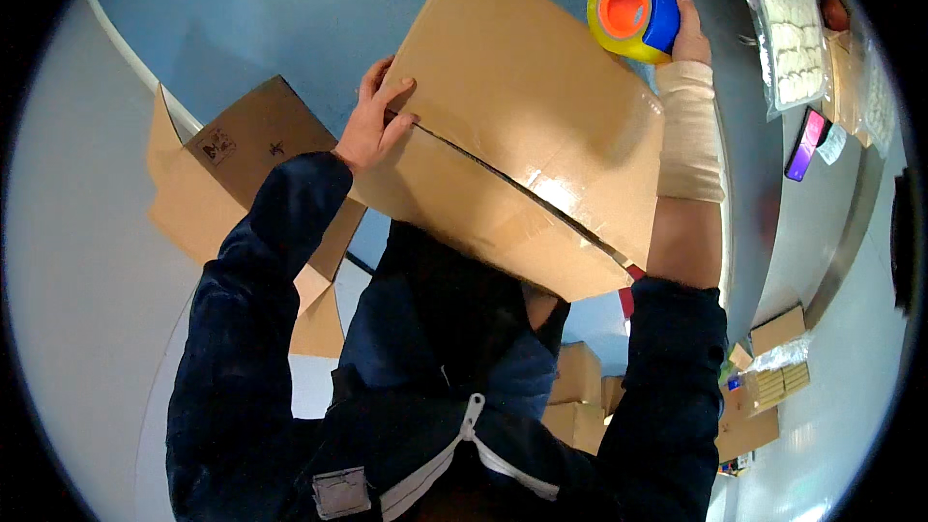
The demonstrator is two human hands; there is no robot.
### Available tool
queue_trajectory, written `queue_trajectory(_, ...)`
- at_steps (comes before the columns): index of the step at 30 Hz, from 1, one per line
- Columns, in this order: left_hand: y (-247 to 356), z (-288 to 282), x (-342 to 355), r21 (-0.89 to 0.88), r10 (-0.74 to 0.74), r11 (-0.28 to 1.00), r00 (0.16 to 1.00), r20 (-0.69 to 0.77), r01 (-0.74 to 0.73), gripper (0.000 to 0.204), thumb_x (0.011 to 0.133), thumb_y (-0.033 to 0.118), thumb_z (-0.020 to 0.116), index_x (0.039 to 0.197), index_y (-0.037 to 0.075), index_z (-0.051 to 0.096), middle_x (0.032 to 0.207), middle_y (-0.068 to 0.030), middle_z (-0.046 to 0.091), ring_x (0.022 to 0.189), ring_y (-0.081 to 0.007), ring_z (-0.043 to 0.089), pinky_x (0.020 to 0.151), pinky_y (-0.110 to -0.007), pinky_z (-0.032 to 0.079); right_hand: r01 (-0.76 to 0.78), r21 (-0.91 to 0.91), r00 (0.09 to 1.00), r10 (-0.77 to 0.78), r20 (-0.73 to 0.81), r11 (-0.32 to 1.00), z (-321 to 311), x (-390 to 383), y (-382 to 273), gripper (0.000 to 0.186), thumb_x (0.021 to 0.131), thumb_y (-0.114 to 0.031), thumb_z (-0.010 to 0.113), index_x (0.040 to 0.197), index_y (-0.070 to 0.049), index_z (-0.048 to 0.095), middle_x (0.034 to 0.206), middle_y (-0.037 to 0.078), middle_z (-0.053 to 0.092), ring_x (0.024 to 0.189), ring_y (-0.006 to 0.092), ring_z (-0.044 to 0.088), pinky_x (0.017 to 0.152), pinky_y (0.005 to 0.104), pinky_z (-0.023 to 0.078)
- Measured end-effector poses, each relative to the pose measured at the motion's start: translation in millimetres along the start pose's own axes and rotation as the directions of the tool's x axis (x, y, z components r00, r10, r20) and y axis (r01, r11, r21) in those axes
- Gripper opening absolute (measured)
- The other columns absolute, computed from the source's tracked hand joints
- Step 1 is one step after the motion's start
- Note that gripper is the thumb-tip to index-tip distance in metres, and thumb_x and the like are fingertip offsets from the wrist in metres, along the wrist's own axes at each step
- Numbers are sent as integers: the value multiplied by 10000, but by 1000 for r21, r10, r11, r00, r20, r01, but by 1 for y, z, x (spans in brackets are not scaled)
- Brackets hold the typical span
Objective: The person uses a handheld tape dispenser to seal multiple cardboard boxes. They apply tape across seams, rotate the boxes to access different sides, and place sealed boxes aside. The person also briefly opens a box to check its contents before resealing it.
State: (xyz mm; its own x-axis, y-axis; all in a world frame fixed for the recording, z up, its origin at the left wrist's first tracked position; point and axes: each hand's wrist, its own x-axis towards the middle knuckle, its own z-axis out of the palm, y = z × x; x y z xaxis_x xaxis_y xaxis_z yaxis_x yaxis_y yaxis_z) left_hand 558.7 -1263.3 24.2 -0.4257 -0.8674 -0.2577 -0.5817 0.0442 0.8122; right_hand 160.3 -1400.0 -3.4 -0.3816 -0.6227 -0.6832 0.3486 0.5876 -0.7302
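Note:
In front of me is a large brown cardboard box [522, 68], its two top flaps folded in with a dark seam running slantwise between them. Shiny clear tape shows on part of the top near the seam. My left hand [372, 121] presses on the box's left edge at the seam's end, thumb and fingers spread over the flaps. At the upper right my right hand [688, 34] grips a blue tape dispenser [665, 0] with an orange part and a yellow roll of tape [601, 29]. The dispenser is beside the box's far right corner. A beige sleeve covers my right wrist.
An opened cardboard box [261, 150] stands on the left. Along the right runs a metal counter [754, 232] with a packed tray of pale food [795, 34] and a phone [806, 143]. More cardboard boxes [577, 377] are on the floor behind my right side.

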Motion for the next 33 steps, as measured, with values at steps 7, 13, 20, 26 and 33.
queue_trajectory(7, -15, -8, 22, -381, -288, 871, 951, 115, 310, 732, 734, 238, 713, 1319, 89, 299, 1337, -164, 279, 1246, -293, 308, 1030, -404, 268, 147, 33, 987, -149, 64, 989, 12, -39, -9, 449, 827, -306, 589, 1117, 30, 522, 1006, 113, 598, 907, 213, 588, 777, 330, 495)
queue_trajectory(13, -16, -18, 28, -428, -306, 838, 941, 146, 339, 795, 684, 282, 752, 1315, 94, 306, 1226, -141, 366, 1217, -280, 308, 1022, -392, 270, 216, -180, 916, -134, 379, 960, -10, -157, 43, 364, 763, -223, 655, 1035, 0, 567, 939, 67, 607, 847, 164, 588, 754, 318, 499)
queue_trajectory(20, -24, -24, 29, -444, -278, 828, 939, 205, 342, 647, 782, 314, 647, 1302, 68, 352, 1281, -124, 378, 1225, -246, 333, 1030, -375, 261, 453, -577, 680, 154, 716, 679, 30, -224, 91, 259, 716, -239, 690, 830, -28, 592, 681, 97, 579, 595, 189, 551, 557, 304, 447)
queue_trajectory(26, -120, -110, 20, -794, -654, 287, 715, 246, 535, 551, 905, 468, 395, 1257, 45, 435, 1328, -122, 394, 1238, -222, 350, 1030, -351, 268, 482, -533, 679, 88, 729, 696, 31, -224, 91, 271, 680, -242, 721, 740, -56, 534, 598, 123, 555, 528, 264, 563, 492, 333, 433)
queue_trajectory(33, -22, -15, 54, -771, -433, 185, 755, 492, 609, 691, 902, 535, 327, 1373, 34, 255, 1374, -113, 340, 1291, -240, 279, 1029, -372, 294, 384, -613, 718, 193, 668, 691, 39, -218, 82, 234, 724, -209, 683, 829, -18, 595, 664, 52, 569, 595, 108, 515, 543, 266, 433)
